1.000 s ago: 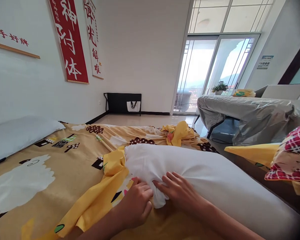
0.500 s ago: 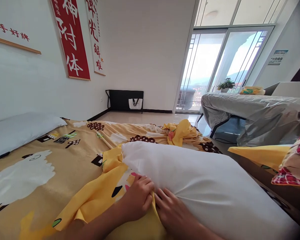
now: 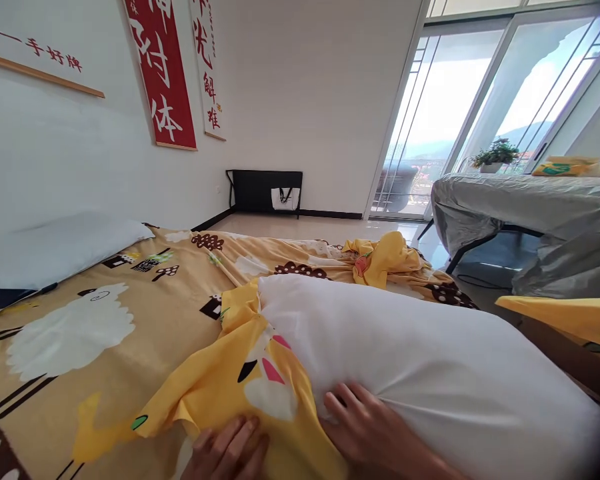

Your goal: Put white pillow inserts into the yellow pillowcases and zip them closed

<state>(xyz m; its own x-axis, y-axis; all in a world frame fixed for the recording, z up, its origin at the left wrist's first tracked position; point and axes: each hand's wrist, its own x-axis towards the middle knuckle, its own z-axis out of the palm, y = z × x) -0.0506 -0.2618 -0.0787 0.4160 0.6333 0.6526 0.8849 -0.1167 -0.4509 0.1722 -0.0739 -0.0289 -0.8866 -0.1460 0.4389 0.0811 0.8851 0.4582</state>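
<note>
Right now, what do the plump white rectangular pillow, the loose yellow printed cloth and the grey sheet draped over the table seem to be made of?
White pillow: probably smooth, matte woven fabric, soft-filled; creases fan out near the right hand.
Yellow printed cloth: likely thin, matte cotton or a blend, given its limp folds.
Grey sheet: apparently thin plastic film, with shiny wrinkles.

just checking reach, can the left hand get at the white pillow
Probably yes: the left hand is on the yellow cloth beside the white pillow, with only that cloth seen between them.
</note>
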